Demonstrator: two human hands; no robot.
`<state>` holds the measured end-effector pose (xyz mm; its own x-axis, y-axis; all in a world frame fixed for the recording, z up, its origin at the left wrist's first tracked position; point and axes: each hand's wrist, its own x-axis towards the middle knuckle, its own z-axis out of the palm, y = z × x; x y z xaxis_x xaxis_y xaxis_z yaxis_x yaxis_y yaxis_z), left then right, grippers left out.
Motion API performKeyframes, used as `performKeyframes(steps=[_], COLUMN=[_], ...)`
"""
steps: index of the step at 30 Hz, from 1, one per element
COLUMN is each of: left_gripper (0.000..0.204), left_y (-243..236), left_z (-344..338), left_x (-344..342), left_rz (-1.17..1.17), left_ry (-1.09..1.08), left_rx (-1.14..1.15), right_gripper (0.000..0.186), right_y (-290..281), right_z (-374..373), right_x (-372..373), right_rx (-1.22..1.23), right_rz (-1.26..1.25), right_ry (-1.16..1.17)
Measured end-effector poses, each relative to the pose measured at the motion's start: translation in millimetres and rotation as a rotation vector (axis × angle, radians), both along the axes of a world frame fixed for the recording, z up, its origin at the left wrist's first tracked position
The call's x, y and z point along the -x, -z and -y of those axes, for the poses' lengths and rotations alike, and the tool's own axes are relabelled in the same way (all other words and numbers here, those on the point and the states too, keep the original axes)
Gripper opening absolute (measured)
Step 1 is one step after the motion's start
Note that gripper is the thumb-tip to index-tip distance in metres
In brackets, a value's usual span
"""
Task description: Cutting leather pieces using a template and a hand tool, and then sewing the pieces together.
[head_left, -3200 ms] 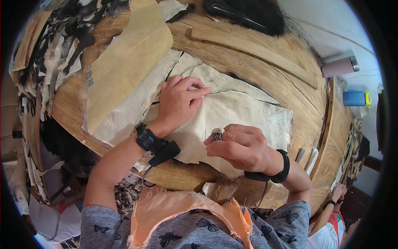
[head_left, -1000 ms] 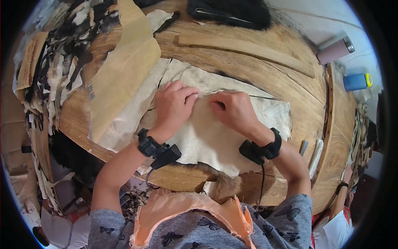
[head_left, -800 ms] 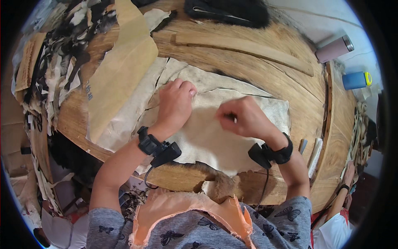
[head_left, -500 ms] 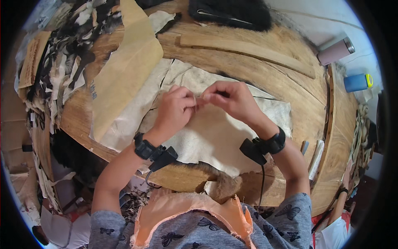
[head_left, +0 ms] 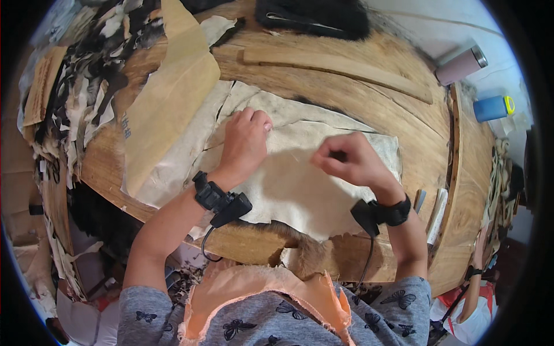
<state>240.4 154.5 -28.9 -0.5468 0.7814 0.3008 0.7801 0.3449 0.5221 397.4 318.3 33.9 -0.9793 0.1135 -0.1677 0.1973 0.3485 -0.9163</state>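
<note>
Pale pieces of hide [head_left: 288, 179], skin side up with dark fur showing at some edges, lie spread on the wooden table in front of me. My left hand [head_left: 247, 138] rests over their upper middle, close to a slit between two pieces, its fingers curled in. Whatever is under those fingers is hidden. To the right, my right hand [head_left: 349, 158] is raised over the hide with thumb and forefinger pinched together. Anything in that pinch is too fine to make out. A large tan paper pattern [head_left: 173, 98] covers the hide's left part.
A long wooden strip [head_left: 334, 69] lies across the far table [head_left: 398, 75], below black fur [head_left: 311, 17]. Fur scraps [head_left: 86, 86] heap at the left. A pink tumbler [head_left: 461, 65] and a blue bottle [head_left: 492, 108] stand at right. Another person's arm [head_left: 476, 271] shows lower right.
My right hand has pulled away from my left, moving right and toward me. My left hand has turned slightly and stays over the hide. The whole view has shifted a little.
</note>
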Motion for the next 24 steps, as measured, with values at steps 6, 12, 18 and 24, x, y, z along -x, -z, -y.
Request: performKeyframes(steps=[6, 12, 18, 24], left_gripper=[0.008, 0.017, 0.020, 0.020], left_y=[-13.2, -7.4, -4.2, -15.8], left_z=[-2.8, -12.3, -22.3, -26.2], left_x=[10.8, 12.0, 7.0, 5.1], left_rz=[0.160, 0.773, 0.709, 0.651], left_ry=[0.138, 0.281, 0.155, 0.078], left_rx=[-0.055, 0.041, 0.127, 0.173], right_gripper=[0.009, 0.015, 0.016, 0.015], right_y=[12.8, 21.6, 34.6, 7.6], right_z=[-7.5, -0.9, 9.5, 21.1], right_x=[-16.6, -0.7, 17.6, 3.1], right_rx=[0.319, 0.820, 1.078, 0.932], right_rz=[0.017, -0.047, -0.170, -0.200], right_ry=[0.172, 0.549, 0.528, 0.464])
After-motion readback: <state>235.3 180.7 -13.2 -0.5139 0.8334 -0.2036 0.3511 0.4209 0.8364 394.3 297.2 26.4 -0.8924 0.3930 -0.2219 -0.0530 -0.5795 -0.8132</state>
